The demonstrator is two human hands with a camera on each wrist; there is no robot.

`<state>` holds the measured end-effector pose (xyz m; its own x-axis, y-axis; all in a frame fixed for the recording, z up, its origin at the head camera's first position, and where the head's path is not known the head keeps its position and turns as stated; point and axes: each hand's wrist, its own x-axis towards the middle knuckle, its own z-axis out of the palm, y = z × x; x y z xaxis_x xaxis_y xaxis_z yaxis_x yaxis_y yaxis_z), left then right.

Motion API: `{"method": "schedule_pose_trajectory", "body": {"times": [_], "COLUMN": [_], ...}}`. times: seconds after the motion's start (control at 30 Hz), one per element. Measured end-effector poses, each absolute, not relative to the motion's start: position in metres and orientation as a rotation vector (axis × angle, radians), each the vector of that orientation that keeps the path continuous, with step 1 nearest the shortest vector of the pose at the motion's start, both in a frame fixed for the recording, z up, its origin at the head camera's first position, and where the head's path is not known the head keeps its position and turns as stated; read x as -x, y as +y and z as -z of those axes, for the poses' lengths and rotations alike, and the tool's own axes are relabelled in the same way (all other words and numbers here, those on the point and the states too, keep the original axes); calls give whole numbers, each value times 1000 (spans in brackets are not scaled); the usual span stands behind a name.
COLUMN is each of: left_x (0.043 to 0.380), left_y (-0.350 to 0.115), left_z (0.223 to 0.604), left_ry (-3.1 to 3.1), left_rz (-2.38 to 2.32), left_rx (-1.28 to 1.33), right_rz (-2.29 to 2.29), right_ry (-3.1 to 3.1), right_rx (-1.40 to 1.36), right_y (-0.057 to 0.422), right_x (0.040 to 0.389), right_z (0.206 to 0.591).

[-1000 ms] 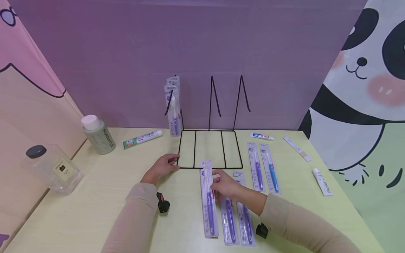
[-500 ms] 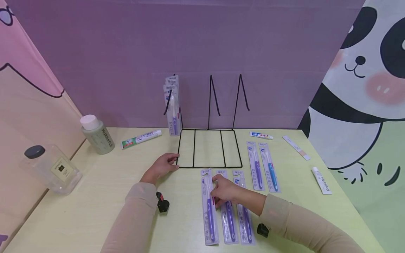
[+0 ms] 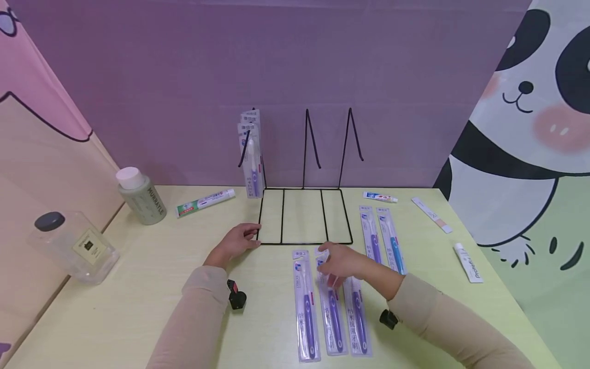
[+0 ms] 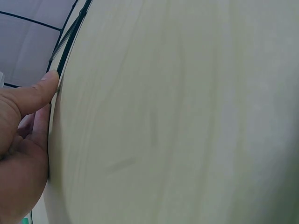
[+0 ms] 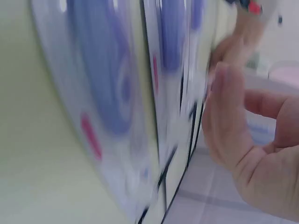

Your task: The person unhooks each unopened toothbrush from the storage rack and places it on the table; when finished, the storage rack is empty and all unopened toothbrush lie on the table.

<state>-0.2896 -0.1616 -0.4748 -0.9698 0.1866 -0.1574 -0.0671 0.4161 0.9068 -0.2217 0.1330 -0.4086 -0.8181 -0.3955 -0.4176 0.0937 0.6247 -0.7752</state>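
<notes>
My left hand (image 3: 237, 245) grips the front left corner of a black wire display rack (image 3: 305, 244); in the left wrist view its thumb (image 4: 39, 93) presses against the wire. Over the middle one of three packaged purple toothbrushes my right hand (image 3: 342, 262) hovers, partly covering that pack (image 3: 335, 323). The right wrist view, blurred, has the right hand's fingers (image 5: 223, 116) and thumb apart with nothing between them. On its left lies another toothbrush pack (image 3: 306, 312), and to the right a third pack (image 3: 358, 323). Several toothbrush packs (image 3: 251, 164) hang on the rack's left hook.
Two more toothbrush packs (image 3: 372, 236) lie right of the rack, near small toothpaste tubes (image 3: 380, 197) and a thin white packet (image 3: 431, 215). Toward the left are a green-and-white toothpaste tube (image 3: 205, 202), a grey-green bottle (image 3: 143, 197) and a clear bottle (image 3: 80, 248).
The right hand set the left toothbrush pack down on the table, let go of it, and shifted right above the middle pack. The left hand stayed at the rack corner.
</notes>
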Motion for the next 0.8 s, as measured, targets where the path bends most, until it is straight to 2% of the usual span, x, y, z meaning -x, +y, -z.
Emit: {"method": "schedule_pose_trajectory", "body": {"times": [0.13, 0.33, 0.8], "left_x": [290, 291, 290], "left_y": [-162, -163, -163], "left_z": [475, 477, 474], "left_ry": [2437, 2431, 2430], "left_rz": [-1582, -1589, -1568], "left_rx": [-101, -115, -97], "right_rz": [1079, 995, 1012], "right_ry": [2471, 2681, 2623], "right_rx": [246, 292, 236], "right_y": [153, 188, 204], "right_x": [252, 295, 322], "right_z": [409, 428, 447]}}
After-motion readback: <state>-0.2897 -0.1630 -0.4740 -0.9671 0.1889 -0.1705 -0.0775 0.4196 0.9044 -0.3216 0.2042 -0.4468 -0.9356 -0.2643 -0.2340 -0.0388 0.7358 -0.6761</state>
